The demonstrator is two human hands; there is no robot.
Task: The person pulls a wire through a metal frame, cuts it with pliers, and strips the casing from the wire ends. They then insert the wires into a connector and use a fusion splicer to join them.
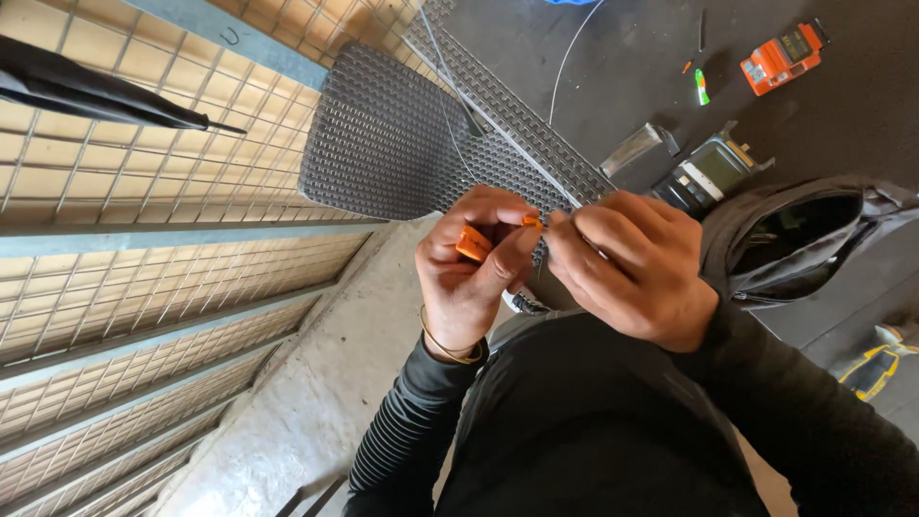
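**Both hands pinch a thin wire at an orange tool, above the dark floor**

The left hand is closed around a small orange tool, fingers curled over it and the thumb pressing its side. The right hand is closed too, its fingertips pinching a thin pale wire right where it meets the tool's orange tip. The two hands touch at that point, held up in front of the person's chest and over the near edge of a dark ribbed mat.

The wire's long axis runs from the pinch up and to the left, across the mat toward the wire-mesh panel. It looks light, springy and thin, likely to slip or kink, so a hold close to the working end seems best. The tool looks small, rigid and light; a full-finger grip suits it.

On the floor toward the far right corner lie an orange handheld meter and a grey device with a screen. An open dark bag sits just beside the right hand.
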